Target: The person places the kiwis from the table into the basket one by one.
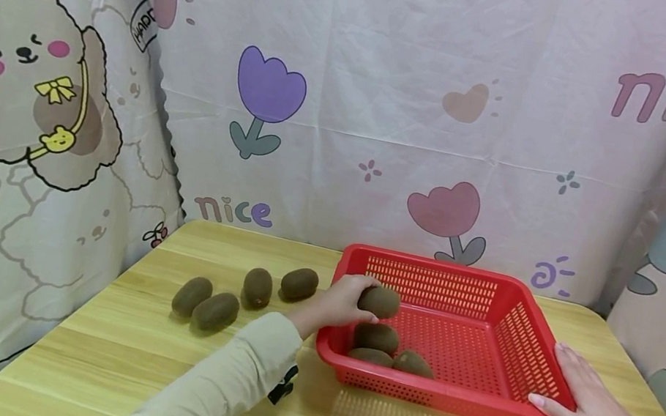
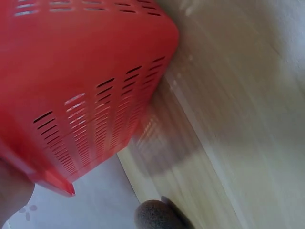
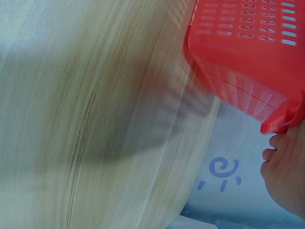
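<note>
In the head view my left hand (image 1: 346, 300) holds a brown kiwi (image 1: 379, 302) above the left end of a red plastic basket (image 1: 428, 388). Fingers and thumb pinch it from its left side. Three more kiwis (image 1: 377, 337) lie below in the basket's front left corner, partly hidden by its front rim. My right hand (image 1: 589, 402) grips the basket's right front corner, thumb over the rim. Several of its fingertips (image 3: 268, 154) show curled at the rim's underside in the right wrist view. The left wrist view shows the basket's outer wall (image 2: 86, 71) and part of the left hand (image 2: 13, 188).
Several loose kiwis (image 1: 216, 312) lie on the wooden table (image 1: 99, 360) left of the basket. A small black object (image 1: 282, 385) shows beside the left sleeve (image 1: 222, 382). Behind the table hangs a patterned curtain (image 1: 349, 114), which also covers both sides.
</note>
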Tool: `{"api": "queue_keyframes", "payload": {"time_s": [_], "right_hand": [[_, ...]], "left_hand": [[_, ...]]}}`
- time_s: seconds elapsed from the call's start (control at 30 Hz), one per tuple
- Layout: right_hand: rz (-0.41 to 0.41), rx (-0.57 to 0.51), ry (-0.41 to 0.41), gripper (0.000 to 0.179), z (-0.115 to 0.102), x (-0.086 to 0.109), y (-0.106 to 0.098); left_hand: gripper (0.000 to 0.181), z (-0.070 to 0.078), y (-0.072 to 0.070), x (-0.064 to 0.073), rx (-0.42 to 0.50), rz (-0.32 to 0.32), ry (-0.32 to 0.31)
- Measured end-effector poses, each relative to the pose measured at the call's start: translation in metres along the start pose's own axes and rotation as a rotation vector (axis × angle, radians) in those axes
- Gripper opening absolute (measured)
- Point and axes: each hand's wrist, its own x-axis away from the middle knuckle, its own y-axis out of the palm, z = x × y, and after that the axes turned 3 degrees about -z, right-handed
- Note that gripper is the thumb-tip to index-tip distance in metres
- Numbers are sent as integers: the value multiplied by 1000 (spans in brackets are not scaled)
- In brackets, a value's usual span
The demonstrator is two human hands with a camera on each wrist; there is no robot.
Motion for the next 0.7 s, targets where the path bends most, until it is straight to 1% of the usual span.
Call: {"api": "queue_keyframes", "payload": {"time_s": [0.07, 0.3, 0.43, 0.53, 0.7], "right_hand": [[-2, -2, 1, 96, 0, 0, 0], [0, -2, -2, 96, 1, 0, 0], [2, 1, -6, 95, 0, 0, 0], [2, 0, -5, 95, 0, 0, 0], [1, 0, -2, 95, 0, 0, 0]], "left_hand": [[50, 2, 1, -1, -28, -29, -20], [49, 6, 7, -5, -121, -100, -44], [51, 8, 10, -8, -147, -136, -86], [52, 9, 12, -9, -171, -143, -98], [52, 9, 12, -8, -212, -128, -92]]}}
